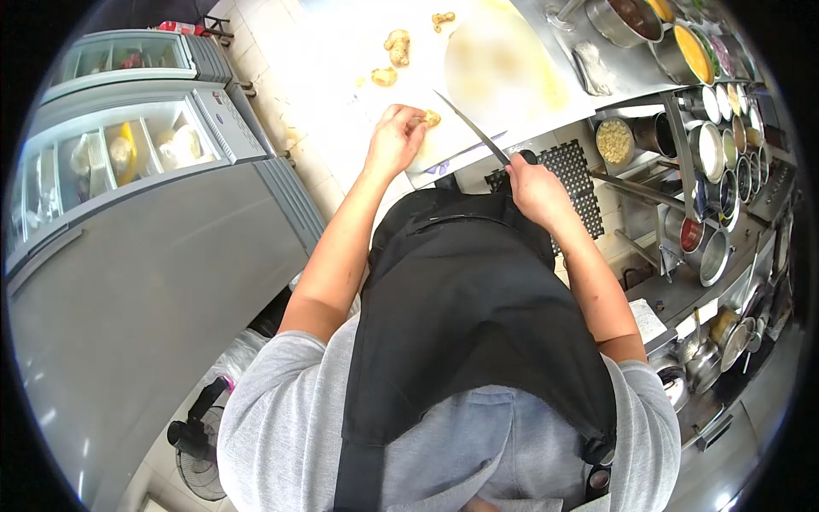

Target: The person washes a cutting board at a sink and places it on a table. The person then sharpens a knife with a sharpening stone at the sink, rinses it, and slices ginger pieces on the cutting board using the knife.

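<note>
My left hand (pixel 395 143) pinches a small knobbly piece of ginger (pixel 432 118) near the front edge of a white cutting board (pixel 367 107). In my right hand (pixel 539 194) is the handle of a knife (pixel 471 125). Its long blade slants over the board, the tip apart from the ginger and pointing up and left. Beyond my left hand lie more ginger pieces: a small one (pixel 384 77), a larger one (pixel 397 47) and another (pixel 443 19) at the far edge of view. A pale yellowish area right of them is blurred.
A crumpled whitish cloth or bag (pixel 592 68) lies on the steel counter to the right, near several metal pots, one with orange contents (pixel 694 53). Below is a pot of pale chopped pieces (pixel 614 141). Glass-topped freezers (pixel 162 196) stand left. A black perforated mat (pixel 573 183) is on the floor.
</note>
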### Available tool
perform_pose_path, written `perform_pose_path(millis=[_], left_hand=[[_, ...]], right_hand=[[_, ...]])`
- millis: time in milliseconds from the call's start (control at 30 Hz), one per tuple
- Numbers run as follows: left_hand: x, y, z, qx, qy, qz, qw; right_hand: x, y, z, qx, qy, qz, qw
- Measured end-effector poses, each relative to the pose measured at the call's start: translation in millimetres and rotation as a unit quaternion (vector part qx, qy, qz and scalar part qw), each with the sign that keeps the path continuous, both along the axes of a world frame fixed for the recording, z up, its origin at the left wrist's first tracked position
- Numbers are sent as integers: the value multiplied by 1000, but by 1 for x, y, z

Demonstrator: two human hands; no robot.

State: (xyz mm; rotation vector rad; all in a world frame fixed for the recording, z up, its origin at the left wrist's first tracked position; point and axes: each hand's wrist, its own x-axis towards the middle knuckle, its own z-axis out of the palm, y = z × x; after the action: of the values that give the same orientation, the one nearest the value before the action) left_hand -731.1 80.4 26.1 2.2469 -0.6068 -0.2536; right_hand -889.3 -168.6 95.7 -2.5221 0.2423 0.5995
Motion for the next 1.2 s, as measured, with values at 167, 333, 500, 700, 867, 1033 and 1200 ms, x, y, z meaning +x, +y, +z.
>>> perform_pose_path(millis=[167, 333, 500, 700, 867, 1033, 1200], left_hand=[[-3, -6, 2, -14, -42, -19, 999], [-1, -2, -10, 11, -137, -57, 989], [0, -2, -7, 67, -112, -84, 988], [1, -4, -2, 109, -106, -118, 981], [3, 2, -10, 110, -128, -112, 979], [4, 1, -14, 101, -151, -115, 977], [10, 1, -3, 141, -137, -172, 965]], right_hand=[[-12, 16, 22, -92, 20, 42, 995], [-14, 14, 44, -120, 19, 58, 991], [-15, 15, 44, -121, 10, 72, 990], [2, 25, 24, -78, 74, 34, 994], [15, 8, -12, -52, 25, 43, 997], [7, 3, 16, -42, 12, 9, 999], [6, 5, 46, -93, 51, 51, 993]])
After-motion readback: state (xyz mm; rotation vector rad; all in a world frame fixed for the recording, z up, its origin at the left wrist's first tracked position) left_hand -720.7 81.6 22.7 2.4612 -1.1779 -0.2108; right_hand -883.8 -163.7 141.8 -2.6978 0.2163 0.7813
